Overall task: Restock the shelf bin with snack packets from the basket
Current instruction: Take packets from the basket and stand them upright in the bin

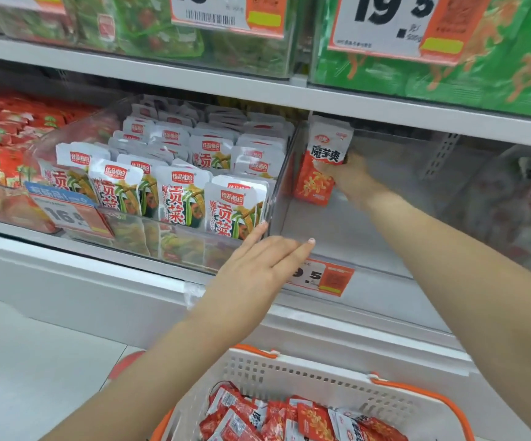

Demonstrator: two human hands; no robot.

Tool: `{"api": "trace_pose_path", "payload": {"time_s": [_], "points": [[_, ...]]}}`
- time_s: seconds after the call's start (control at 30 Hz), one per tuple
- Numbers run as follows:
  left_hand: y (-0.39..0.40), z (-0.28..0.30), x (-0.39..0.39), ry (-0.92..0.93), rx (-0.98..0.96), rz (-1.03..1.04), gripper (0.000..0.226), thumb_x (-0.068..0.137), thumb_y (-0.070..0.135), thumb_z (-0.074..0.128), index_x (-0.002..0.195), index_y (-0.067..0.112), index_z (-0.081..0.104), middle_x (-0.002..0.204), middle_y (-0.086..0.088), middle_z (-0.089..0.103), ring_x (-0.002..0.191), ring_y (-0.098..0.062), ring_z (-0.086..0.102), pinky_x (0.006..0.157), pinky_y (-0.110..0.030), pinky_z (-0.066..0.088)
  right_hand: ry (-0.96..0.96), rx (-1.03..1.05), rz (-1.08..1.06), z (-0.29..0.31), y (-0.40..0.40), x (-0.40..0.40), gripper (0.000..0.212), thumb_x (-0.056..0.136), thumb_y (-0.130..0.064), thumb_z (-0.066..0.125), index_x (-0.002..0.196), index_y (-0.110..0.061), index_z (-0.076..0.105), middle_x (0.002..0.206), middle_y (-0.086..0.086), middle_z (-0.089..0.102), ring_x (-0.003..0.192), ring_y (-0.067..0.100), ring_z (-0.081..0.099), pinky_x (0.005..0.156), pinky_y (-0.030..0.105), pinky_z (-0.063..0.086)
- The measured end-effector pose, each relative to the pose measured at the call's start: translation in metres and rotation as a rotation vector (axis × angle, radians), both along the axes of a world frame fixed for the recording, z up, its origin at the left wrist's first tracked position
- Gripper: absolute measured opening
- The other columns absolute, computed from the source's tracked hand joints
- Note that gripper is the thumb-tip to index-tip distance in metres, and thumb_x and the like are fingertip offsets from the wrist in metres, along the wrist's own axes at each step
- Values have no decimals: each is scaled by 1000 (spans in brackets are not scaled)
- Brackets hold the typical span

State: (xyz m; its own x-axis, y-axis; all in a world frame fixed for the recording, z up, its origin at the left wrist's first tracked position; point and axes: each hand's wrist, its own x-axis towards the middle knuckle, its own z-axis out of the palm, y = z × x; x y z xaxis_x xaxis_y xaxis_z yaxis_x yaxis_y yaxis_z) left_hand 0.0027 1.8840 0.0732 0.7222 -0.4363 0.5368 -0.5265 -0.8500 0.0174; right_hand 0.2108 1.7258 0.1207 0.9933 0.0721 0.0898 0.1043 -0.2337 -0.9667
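Reaching into the clear shelf bin, your right hand grips a small stack of red-and-white snack packets, fingers curled round them from the right, and holds them upright against the bin's left wall near its far end. Apart from that stack, the bin's floor shows bare. Your left hand lies flat with straight fingers pressed together over the near left corner of the same bin, fingertips touching its front rim just above the orange price tag. Just left sits a neighbouring bin packed with rows of white and green packets standing upright. Near you, at the bottom, the white basket with orange handles holds a loose heap of more red packets. Farther left on the shelf, another bin holds red packets. Above, an upper shelf carries green packs behind a large price card.
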Motion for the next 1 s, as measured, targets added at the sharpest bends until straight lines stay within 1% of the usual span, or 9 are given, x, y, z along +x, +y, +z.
{"api": "trace_pose_path", "payload": {"time_s": [0.1,0.17,0.3,0.33,0.53,0.67,0.8,0.9,1.0], "points": [[3,-1,4,9,-30,-27,65,74,-7,35,136,8,47,112,-5,60,108,-18,49,119,-33,6,-92,-201,-78,-18,8,19,42,83,-2,71,121,2,56,111,7,63,101,16,59,85,25,47],[3,-1,5,21,-43,-33,65,74,-7,34,136,8,48,111,-4,60,107,-17,50,119,-33,5,-149,-280,-131,-34,15,27,50,83,-6,70,128,2,50,122,13,61,114,25,58,90,25,44],[2,-1,3,47,-53,-18,64,74,-5,32,135,8,51,110,-3,60,106,-17,51,119,-34,8,-88,-422,-332,-40,30,23,82,90,-20,66,146,3,11,147,26,22,133,39,31,107,36,28],[2,-1,2,50,-47,-13,65,74,-5,33,135,9,50,111,-3,60,107,-17,50,119,-34,8,-78,-411,-328,-41,32,22,85,91,-20,65,147,3,5,149,26,21,135,39,30,108,36,26],[-1,3,0,66,-59,13,68,72,-5,29,134,9,52,111,-2,60,107,-17,51,118,-33,8,-142,-553,-22,-48,19,18,62,90,-22,64,130,0,22,131,22,45,122,37,48,99,47,42],[-2,4,-2,74,-49,16,69,70,-5,27,134,8,52,111,-3,61,107,-17,50,118,-33,7,-143,-789,-103,-47,8,20,68,90,-39,63,135,-4,25,128,21,47,119,38,48,90,45,42],[-2,6,-3,96,-53,21,70,72,-5,25,135,9,51,111,-3,61,108,-18,50,119,-33,7,-123,-612,4,-50,6,19,52,92,-27,62,124,-3,29,119,16,56,109,30,56,79,30,36],[-2,6,-3,109,-52,24,70,72,-6,25,136,9,50,112,-4,60,109,-18,49,119,-33,6,-83,-544,99,-49,-2,16,70,83,-17,73,131,-2,23,121,5,48,107,15,48,84,25,35],[-2,5,-4,108,-56,22,71,72,-7,25,137,9,49,113,-4,60,110,-18,48,119,-33,6,-81,-566,90,-50,-3,15,78,76,-10,79,130,-2,23,124,6,49,111,15,49,84,25,35]]}}
